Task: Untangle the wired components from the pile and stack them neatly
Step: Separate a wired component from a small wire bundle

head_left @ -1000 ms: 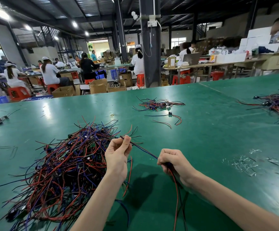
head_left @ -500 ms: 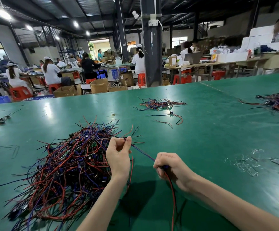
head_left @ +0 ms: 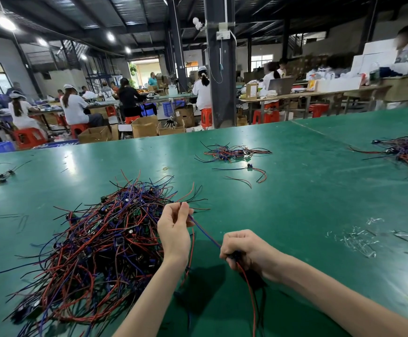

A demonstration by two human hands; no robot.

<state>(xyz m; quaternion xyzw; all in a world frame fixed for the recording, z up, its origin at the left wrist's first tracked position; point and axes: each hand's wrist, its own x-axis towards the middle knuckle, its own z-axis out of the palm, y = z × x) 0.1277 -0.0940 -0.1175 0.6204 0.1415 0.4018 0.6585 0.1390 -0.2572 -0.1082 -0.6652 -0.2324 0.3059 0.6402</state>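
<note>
A big tangled pile of red, blue and black wired components [head_left: 96, 242] lies on the green table [head_left: 307, 203] at my left. My left hand [head_left: 173, 227] pinches the far ends of a blue and black wire pair [head_left: 205, 233] right beside the pile's edge. My right hand [head_left: 244, 249] is curled round the small black component at the other end, with red and black leads [head_left: 249, 285] trailing down toward me. The blue wire runs taut between the two hands.
A smaller wire bundle [head_left: 232, 152] and one separate component [head_left: 249, 166] lie further back at centre. Another pile [head_left: 407, 152] sits at the right edge, a few components [head_left: 1, 177] at the far left. Clear plastic scraps [head_left: 358, 239] lie right of my hands. People work at benches beyond.
My hands have drawn slightly closer together and shifted a little toward the pile. The wire between them stays stretched.
</note>
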